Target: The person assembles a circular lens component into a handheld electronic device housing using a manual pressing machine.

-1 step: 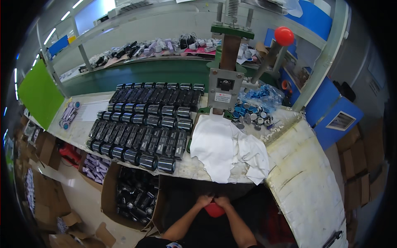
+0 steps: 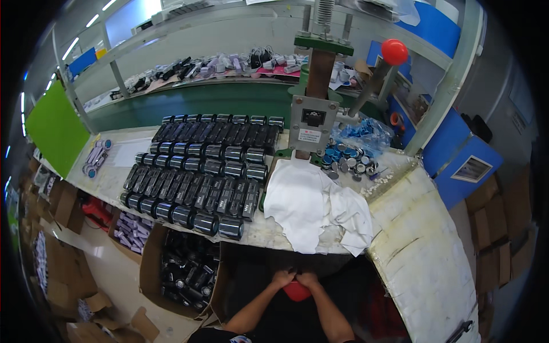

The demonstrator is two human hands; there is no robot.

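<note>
Below the front edge of the bench, my left hand (image 2: 282, 278) and my right hand (image 2: 307, 279) are close together over my lap. Both look closed, with the fingers curled inward. Just under and between them shows a smooth red thing (image 2: 296, 291), its kind unclear. Whatever the fingertips hold is too dark and small to make out. On the bench ahead stands a hand lever press (image 2: 310, 126) with a red ball knob (image 2: 394, 52). A crumpled white cloth (image 2: 294, 203) drapes over the bench in front of the press.
Several rows of black cylinder-ended devices (image 2: 209, 194) cover the bench (image 2: 274, 237) at left. Round blue and silver caps (image 2: 349, 160) lie right of the press. A cardboard box (image 2: 150, 274) of black parts stands below left. A padded pale surface (image 2: 423, 246) runs along the right.
The view has shifted very slightly. My hands and the things on the bench have not visibly moved.
</note>
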